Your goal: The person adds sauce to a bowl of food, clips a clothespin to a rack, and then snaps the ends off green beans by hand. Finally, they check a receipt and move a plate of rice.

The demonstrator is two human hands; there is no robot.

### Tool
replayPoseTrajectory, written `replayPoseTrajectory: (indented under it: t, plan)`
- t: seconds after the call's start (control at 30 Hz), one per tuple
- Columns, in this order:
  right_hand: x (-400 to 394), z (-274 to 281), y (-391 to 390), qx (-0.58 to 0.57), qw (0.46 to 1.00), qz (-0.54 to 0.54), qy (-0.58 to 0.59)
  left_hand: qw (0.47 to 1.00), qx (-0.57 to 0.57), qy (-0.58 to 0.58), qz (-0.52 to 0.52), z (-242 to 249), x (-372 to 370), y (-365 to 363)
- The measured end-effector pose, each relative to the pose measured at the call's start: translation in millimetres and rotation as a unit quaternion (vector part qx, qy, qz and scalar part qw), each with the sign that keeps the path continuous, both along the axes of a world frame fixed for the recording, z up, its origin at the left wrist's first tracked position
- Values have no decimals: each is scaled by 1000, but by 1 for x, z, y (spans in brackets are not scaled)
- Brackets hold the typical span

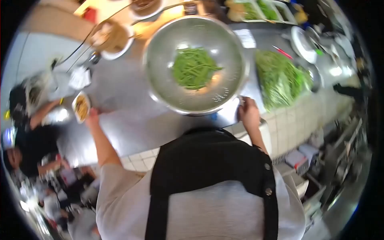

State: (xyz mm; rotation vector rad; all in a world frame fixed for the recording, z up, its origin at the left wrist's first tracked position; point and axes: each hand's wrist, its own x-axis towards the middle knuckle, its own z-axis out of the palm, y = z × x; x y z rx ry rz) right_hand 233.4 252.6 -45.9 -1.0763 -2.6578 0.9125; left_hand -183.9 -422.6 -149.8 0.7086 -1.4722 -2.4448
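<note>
My left hand (93,117) is stretched out to the left, its fingers closed on the edge of a small white dish (87,105) filled with yellowish-brown food. A large steel mixing bowl (162,90) stands on the counter in front of me, with a heap of green beans (195,69) at its bottom. My right hand (249,113) is at the counter's front edge, just right of the bowl's rim. Its fingers look curled, but what they hold, if anything, is hard to make out. To the right of that hand lies a clear plastic bag of leafy greens (280,80).
The steel counter (120,88) runs across in front of me. A red pen (283,52) and white plates (301,45) are at the right. Containers of greens (266,10) stand at the back. Another person (34,140) in dark clothing is at the far left, near the dish.
</note>
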Motion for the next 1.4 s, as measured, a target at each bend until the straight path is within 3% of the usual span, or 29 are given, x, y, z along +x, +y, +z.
replayPoseTrajectory:
  t: [0.03,0.07,0.23,0.33,0.5,0.6,0.7,0.8,1.0,1.03,1.07,1.1,1.17,1.2,1.23,1.3,1.4]
  plan:
    - [0,-2,-2,5,1000,-8,-1,991,82,20,-100,-13,-17,-35]
    - [-2,-1,-6,8,1000,-12,-1,999,-17,15,-33,2,-18,-14]
    - [-11,-5,-19,15,998,-67,9,998,49,-33,-38,-11,-44,-24]
    - [-13,-7,-23,24,997,-73,23,991,69,-108,34,-7,-52,-17]
    - [-13,-9,-15,22,993,-102,55,984,-15,-173,37,7,-36,-4]
    - [-9,-14,-3,29,987,-130,90,983,-33,-127,-127,-12,6,-2]
    - [-13,-11,9,48,982,-135,125,983,-44,-112,-140,18,104,73]
    - [-20,-15,16,38,984,-104,138,970,-49,-179,-158,40,181,132]
    - [-47,-2,41,107,974,-100,170,967,-59,-217,-121,57,279,227]
    - [-54,-8,49,127,970,-108,178,931,-225,-173,-230,45,294,226]
    - [-59,-15,60,131,982,-69,117,853,-383,-134,-328,34,306,224]
    - [-62,-24,72,137,989,-26,58,759,-513,-132,-377,55,314,242]
    - [-68,-27,82,130,989,34,56,789,-545,-33,-282,58,325,270]
    - [-71,-23,81,129,991,18,27,940,-268,-105,-182,50,330,278]
    - [-69,-7,76,133,991,-2,-4,986,44,-148,-63,72,329,301]
    - [-57,-6,83,188,978,-61,64,985,50,-134,-91,82,332,306]
    - [-37,66,59,62,960,-126,244,982,29,-138,-129,84,335,305]
